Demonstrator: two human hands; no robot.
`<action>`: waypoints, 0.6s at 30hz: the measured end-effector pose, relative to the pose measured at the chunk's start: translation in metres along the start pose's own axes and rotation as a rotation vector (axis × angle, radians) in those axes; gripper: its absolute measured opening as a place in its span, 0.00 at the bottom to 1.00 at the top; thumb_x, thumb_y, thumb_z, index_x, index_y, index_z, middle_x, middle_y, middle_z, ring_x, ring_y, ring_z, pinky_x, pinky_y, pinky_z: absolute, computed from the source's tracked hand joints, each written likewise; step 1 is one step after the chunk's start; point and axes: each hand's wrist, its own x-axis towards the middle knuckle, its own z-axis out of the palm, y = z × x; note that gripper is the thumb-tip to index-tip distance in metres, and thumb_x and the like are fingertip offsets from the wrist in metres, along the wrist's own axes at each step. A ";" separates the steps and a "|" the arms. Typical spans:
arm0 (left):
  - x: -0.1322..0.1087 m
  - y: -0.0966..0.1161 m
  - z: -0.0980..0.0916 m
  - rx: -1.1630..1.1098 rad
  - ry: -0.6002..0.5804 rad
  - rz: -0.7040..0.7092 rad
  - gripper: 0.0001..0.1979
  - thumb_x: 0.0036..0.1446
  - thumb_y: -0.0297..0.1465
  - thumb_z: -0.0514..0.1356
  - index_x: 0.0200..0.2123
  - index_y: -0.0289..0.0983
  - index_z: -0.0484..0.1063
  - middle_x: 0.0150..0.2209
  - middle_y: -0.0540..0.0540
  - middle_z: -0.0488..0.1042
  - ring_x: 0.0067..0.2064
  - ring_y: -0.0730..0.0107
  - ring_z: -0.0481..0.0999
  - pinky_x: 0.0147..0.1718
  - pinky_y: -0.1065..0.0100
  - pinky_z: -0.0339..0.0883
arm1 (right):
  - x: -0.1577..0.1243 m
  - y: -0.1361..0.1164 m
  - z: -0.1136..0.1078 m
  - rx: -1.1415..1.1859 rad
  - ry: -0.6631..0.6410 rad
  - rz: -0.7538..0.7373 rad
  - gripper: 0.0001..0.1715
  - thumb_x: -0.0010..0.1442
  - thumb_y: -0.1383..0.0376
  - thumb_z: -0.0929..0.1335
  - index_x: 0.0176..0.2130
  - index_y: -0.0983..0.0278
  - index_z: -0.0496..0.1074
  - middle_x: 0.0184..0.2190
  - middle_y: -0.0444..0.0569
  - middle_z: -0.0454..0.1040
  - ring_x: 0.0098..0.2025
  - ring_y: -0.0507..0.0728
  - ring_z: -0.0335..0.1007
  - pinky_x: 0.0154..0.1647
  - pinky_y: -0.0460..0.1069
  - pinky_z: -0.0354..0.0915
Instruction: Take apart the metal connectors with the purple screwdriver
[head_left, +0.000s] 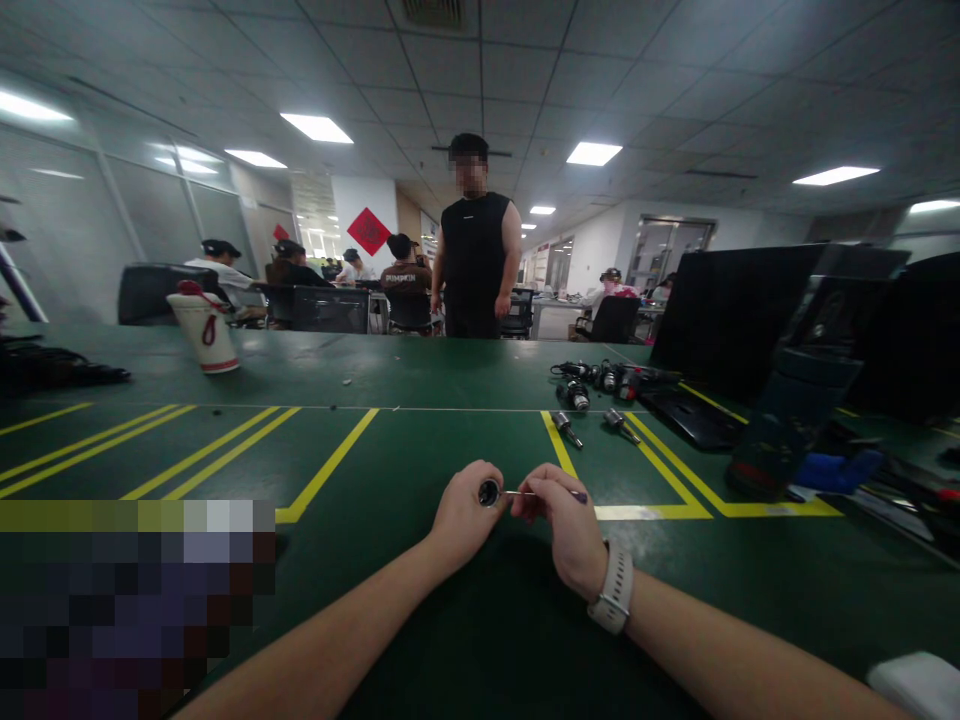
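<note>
My left hand (461, 520) is closed round a small round metal part (489, 492), its open end facing me. My right hand (570, 525), with a white watch on the wrist, pinches a thin tool with a purple handle (547, 494). The tool's tip points into the part. Both hands hover just above the green table (390, 450), near its front middle.
Several more small metal parts (592, 385) lie on the table beyond my hands. Black monitors (731, 310) and a dark device (802, 390) stand at the right. A white paper cup (206, 335) sits far left. A person in black (474, 260) stands behind the table; others sit further back.
</note>
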 end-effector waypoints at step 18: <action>0.000 0.000 0.001 0.056 -0.002 0.032 0.04 0.45 0.24 0.58 0.22 0.38 0.66 0.26 0.51 0.67 0.30 0.68 0.68 0.28 0.68 0.60 | -0.001 0.003 -0.004 -0.118 -0.043 -0.084 0.11 0.52 0.68 0.60 0.21 0.64 0.66 0.17 0.44 0.69 0.23 0.53 0.63 0.25 0.47 0.59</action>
